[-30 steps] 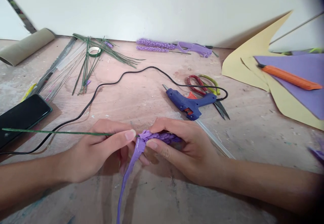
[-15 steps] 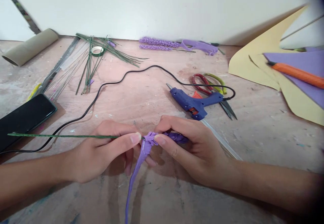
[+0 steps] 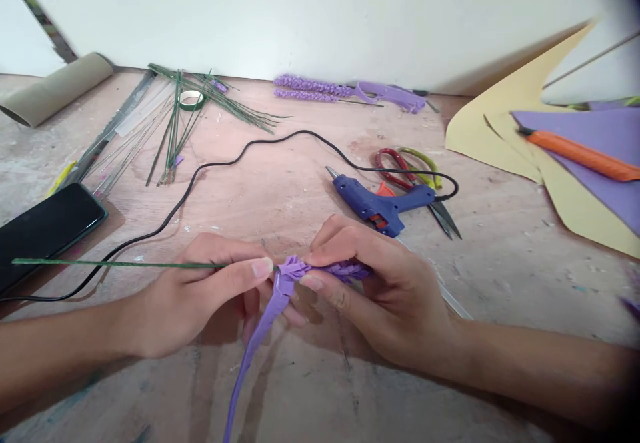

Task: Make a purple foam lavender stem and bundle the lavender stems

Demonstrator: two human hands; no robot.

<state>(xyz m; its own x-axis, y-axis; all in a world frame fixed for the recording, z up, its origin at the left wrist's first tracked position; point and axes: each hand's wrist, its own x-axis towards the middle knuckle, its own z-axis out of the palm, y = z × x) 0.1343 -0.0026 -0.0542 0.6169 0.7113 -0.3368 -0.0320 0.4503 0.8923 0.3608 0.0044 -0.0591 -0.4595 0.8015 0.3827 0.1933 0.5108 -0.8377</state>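
My left hand pinches a green wrapped wire stem between thumb and forefinger, its bare end pointing left. My right hand is closed with thumb and finger on the purple flower spike at the stem's other end; the palm side is partly hidden. Between the hands, a purple strip winds round the stem. Its loose tail hangs down toward the bottom edge, with a glossy streak near the winding.
A blue glue gun with a black cord lies beyond my right hand, beside scissors. Green wires, a tape roll and finished purple spikes lie behind. A phone is left; an orange cutter rests right.
The strip's loose tail has swung left. My right thumb and forefinger have shifted on the spike, the forefinger lifting a little, and more of the winding shows. My left hand keeps its pinch.
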